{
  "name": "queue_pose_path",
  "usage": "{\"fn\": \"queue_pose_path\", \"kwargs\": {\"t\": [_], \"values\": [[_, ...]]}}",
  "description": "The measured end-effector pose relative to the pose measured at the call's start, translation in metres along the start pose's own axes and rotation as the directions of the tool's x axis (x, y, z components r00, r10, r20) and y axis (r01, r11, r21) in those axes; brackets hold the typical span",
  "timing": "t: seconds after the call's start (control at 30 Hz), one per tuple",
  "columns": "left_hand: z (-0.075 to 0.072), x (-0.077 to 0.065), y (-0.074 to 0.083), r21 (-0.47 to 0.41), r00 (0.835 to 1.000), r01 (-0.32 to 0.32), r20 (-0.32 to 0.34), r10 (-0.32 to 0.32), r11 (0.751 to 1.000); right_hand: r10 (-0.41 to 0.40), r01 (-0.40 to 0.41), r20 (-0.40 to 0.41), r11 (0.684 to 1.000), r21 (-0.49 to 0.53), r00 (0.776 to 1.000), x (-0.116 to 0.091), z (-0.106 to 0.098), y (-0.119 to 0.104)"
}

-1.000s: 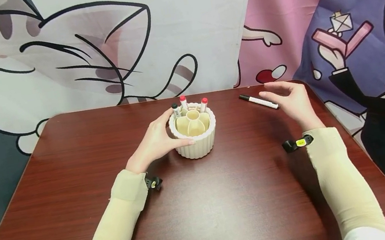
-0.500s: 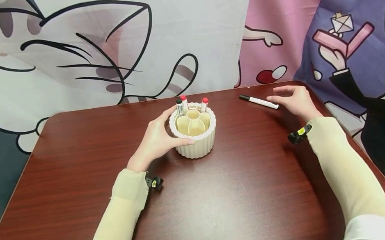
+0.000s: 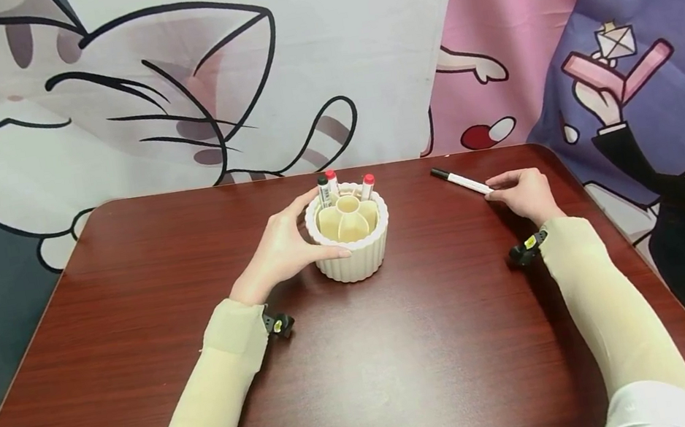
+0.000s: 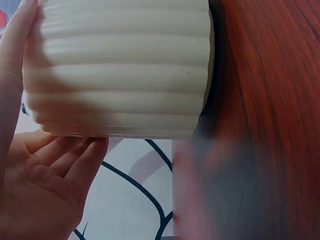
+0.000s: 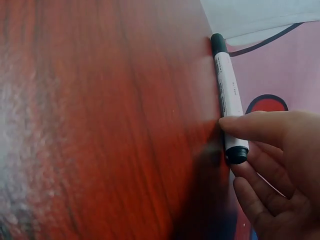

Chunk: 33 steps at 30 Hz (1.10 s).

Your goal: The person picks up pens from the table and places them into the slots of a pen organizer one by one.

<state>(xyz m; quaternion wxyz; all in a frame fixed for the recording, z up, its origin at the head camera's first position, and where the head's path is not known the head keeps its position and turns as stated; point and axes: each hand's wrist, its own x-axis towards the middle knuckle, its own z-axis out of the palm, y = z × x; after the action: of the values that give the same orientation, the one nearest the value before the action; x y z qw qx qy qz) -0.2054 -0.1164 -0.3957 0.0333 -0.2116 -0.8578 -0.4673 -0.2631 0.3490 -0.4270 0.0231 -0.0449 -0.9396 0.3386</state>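
Observation:
A cream, ribbed pen holder (image 3: 356, 259) with several inner compartments stands on the table. My left hand (image 3: 284, 244) grips its left side, thumb across the front; in the left wrist view the fingers reach round the ribbed wall (image 4: 125, 65). At the back of the holder, a black-capped marker (image 3: 324, 192) and two red-capped markers, one at the right (image 3: 368, 186), poke up. Further right, my right hand (image 3: 524, 196) pinches the near end of a white marker (image 3: 463, 182) with a black cap. In the right wrist view, the thumb lies over this marker (image 5: 230, 90), fingers beyond it.
The dark red-brown wooden table (image 3: 367, 379) has its back edge just behind the holder and marker. A curtain with cartoon figures (image 3: 357, 41) hangs behind it. Each wrist carries a small black camera, such as the right one (image 3: 526, 250).
My right hand has come down to the loose marker and taken its near end. The black-capped marker in the holder has shifted slightly right, more upright. My left hand stays on the holder.

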Motion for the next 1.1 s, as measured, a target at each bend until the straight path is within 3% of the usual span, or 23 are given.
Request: {"fn": "queue_pose_path", "kwargs": {"t": [0.43, 0.57, 0.8, 1.1], "values": [[0.000, 0.000, 0.002, -0.004, 1.000, 0.017, 0.009, -0.017, 1.000, 0.009, -0.009, -0.005, 1.000, -0.005, 1.000, -0.002, -0.001, 0.000], [0.000, -0.001, 0.002, -0.008, 1.000, 0.019, 0.010, -0.019, 1.000, -0.009, 0.011, -0.042, 0.999, 0.031, 0.999, -0.003, -0.005, -0.004], [0.000, -0.001, 0.002, -0.020, 1.000, 0.007, 0.002, -0.007, 1.000, -0.055, 0.072, -0.154, 0.992, 0.104, 0.986, -0.006, -0.017, -0.024], [0.000, 0.000, 0.002, -0.035, 1.000, 0.012, 0.012, -0.012, 0.999, -0.102, 0.152, -0.227, 0.965, 0.214, 0.969, -0.020, -0.032, -0.055]]}}
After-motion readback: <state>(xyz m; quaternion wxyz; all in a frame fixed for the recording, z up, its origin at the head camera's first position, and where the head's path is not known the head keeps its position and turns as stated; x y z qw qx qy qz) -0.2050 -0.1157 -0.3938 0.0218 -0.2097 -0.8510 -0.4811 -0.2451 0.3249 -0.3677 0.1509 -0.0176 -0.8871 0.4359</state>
